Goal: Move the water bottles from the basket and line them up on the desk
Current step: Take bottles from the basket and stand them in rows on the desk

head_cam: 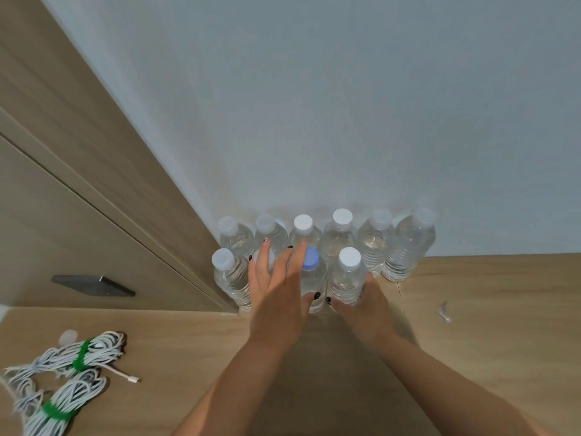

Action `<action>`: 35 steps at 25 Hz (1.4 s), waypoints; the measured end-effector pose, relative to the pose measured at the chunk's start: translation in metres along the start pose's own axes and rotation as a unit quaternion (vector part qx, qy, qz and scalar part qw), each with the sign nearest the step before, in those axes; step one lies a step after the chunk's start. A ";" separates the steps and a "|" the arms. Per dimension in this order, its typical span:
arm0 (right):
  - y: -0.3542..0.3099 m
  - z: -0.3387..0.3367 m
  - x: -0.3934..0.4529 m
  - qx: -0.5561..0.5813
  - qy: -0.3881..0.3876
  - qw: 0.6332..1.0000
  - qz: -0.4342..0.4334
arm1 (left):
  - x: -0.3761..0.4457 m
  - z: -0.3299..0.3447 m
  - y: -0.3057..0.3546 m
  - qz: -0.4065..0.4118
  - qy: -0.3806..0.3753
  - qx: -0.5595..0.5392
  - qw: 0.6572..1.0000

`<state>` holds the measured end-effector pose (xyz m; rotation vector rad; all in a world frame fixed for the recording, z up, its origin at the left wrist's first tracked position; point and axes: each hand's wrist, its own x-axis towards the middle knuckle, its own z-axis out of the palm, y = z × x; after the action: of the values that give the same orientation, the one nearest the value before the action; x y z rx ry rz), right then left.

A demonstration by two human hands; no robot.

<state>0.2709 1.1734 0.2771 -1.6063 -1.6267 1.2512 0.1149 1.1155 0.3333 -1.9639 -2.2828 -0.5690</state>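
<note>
Several clear water bottles stand upright on the wooden desk against the wall, in a back row and a shorter front row. My right hand grips the base of the white-capped bottle at the right end of the front row. My left hand is spread with fingers apart in front of the blue-capped bottle and a white-capped one, which it partly hides; its thumb touches the blue-capped bottle's lower side. Another front bottle stands at the far left. No basket is in view.
Two bundles of white cable tied with green straps lie on the desk at the near left, with a small white cap beside them. A wooden cabinet with a dark handle rises on the left. A crumpled scrap lies at the right.
</note>
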 end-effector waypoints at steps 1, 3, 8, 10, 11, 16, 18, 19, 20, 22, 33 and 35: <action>-0.001 0.002 -0.001 -0.015 0.008 1.000 0.003 | 0.000 0.000 0.000 0.001 0.000 0.003 1.000; 0.005 0.009 0.002 -0.015 0.031 0.999 0.022 | 0.000 0.000 0.001 -0.002 -0.001 -0.001 1.000; 0.000 0.010 0.003 -0.006 0.023 0.999 0.047 | -0.002 0.000 0.000 0.002 -0.004 -0.001 1.000; 0.002 0.008 0.003 -0.009 0.011 0.999 0.036 | -0.002 -0.002 -0.001 0.005 -0.013 0.003 1.000; 0.007 0.007 0.005 -0.024 -0.005 0.999 0.021 | -0.003 -0.003 -0.001 0.005 -0.022 0.003 1.000; -0.024 -0.014 -0.010 -0.040 -0.002 0.994 -0.100 | -0.005 -0.015 -0.008 0.038 -0.061 -0.001 0.997; -0.035 -0.027 -0.021 -0.069 -0.008 0.990 -0.125 | -0.003 -0.024 -0.008 0.059 -0.075 0.034 0.995; -0.040 -0.035 -0.026 -0.098 -0.021 0.986 -0.130 | -0.002 -0.030 -0.007 0.062 -0.091 0.043 0.993; -0.047 -0.042 -0.033 -0.129 -0.031 0.982 -0.133 | -0.001 -0.035 -0.007 0.061 -0.111 0.044 0.991; -0.062 -0.056 -0.041 -0.198 -0.043 0.967 -0.155 | 0.000 -0.046 -0.005 0.060 -0.138 0.042 0.988; -0.116 -0.091 -0.105 -0.467 -0.043 0.828 -0.307 | -0.025 -0.126 -0.001 0.107 -0.103 0.060 0.987; -0.119 -0.091 -0.123 -0.463 -0.033 0.829 -0.311 | -0.039 -0.137 0.000 0.107 -0.096 0.053 0.988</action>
<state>0.3133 1.0940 0.4484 -1.2438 -2.7328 0.1272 0.0975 1.0345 0.4491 -2.2588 -2.1097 -0.2423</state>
